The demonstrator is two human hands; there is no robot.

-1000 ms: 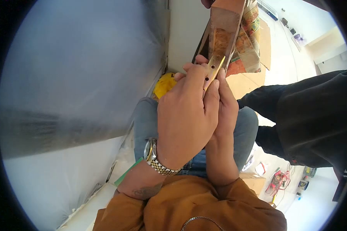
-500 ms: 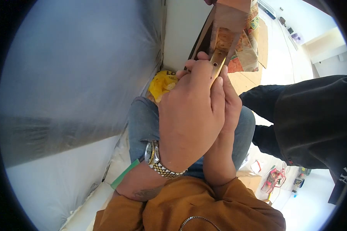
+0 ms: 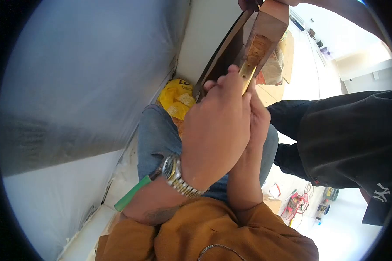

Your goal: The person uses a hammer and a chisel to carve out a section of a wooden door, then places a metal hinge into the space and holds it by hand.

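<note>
Both my hands are closed around a narrow brass plate [image 3: 247, 75] with holes in it, at the edge of a brown wooden board [image 3: 272, 19]. My left hand [image 3: 217, 119], with a metal watch [image 3: 173, 172] on its wrist, lies on top and hides much of the plate. My right hand [image 3: 259, 112] grips from the other side, its thumb and fingers along the plate. Just beyond the plate's far end, a rough recess [image 3: 258, 47] shows bare wood in the board's edge. The plate's near end is hidden by my fingers.
Another person's hand [image 3: 249, 4] touches the board's far end, and an arm reaches in at top right. A person in dark clothes [image 3: 348, 135] stands close on my right. Plastic sheeting [image 3: 87, 95] hangs left. A yellow bag [image 3: 177, 96] and a green strip-like thing [image 3: 133, 193] are near me.
The board has shifted right and tilted in view. More of the recess shows beyond the brass plate, and the other person's arm has come into view at top right. My hands keep their grip.
</note>
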